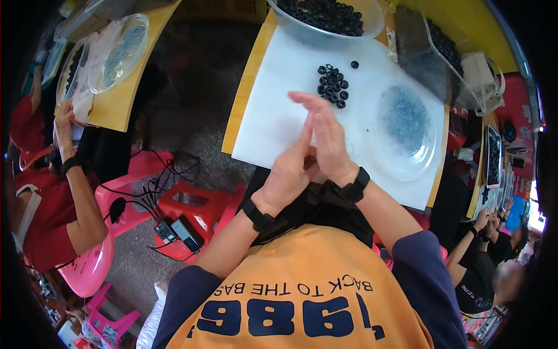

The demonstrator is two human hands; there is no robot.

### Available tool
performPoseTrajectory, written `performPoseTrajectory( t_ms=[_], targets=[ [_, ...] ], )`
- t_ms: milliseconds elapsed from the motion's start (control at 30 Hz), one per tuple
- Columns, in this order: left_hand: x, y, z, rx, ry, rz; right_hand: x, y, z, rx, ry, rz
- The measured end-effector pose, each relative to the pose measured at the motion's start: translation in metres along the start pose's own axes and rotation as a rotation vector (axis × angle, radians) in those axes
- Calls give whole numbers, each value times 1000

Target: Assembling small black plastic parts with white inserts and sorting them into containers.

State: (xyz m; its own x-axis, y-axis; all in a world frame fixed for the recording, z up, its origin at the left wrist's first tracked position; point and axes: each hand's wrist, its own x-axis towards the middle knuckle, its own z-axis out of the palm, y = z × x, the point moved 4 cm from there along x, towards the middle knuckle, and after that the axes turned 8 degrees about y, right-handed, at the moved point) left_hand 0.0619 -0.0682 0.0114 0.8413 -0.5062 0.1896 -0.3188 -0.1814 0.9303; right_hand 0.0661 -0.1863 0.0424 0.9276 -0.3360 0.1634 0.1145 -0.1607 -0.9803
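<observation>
My left hand (285, 174) and my right hand (329, 135) meet palm to palm above the near edge of a white-covered table (270, 110). Stretched, flat fingers show on both; the right hand's fingertips lean left over the left hand's. Whether anything small lies between the palms is hidden. Just beyond my fingers is a cluster of small black ring-like parts (333, 87), with a single black part (354, 64) lying apart from it. To the right sits a shallow clear plate (431, 152) holding many small, pale blue-grey pieces (406, 119).
A clear bowl (378, 20) of black parts stands at the far edge, beside a clear bin (415, 43). At left, a person in red (49, 215) works at another table (119, 107). A red stool (174, 203) carries cabled devices (186, 234). People sit at far right.
</observation>
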Motion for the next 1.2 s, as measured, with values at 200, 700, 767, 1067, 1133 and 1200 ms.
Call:
performPoseTrajectory(
  t_ms=[200,700,767,1067,1133,1200],
  targets=[
    [8,11,-23,-674,30,-545,-27,-35,-46,-99,-6,137],
    [-14,42,-3,-829,-221,-759,-86,-54,-68,-273,-127,-49],
    [-14,44,0,-860,-206,-775,-82,-61,-68,-357,-126,-150],
    [-12,42,10,-999,-179,-751,63,-110,-200,175,282,-21],
    [-14,32,15,-992,-192,-768,90,-88,-232,394,319,118],
    [-18,26,15,-1010,-175,-799,106,-70,-232,363,321,207]
  ],
)
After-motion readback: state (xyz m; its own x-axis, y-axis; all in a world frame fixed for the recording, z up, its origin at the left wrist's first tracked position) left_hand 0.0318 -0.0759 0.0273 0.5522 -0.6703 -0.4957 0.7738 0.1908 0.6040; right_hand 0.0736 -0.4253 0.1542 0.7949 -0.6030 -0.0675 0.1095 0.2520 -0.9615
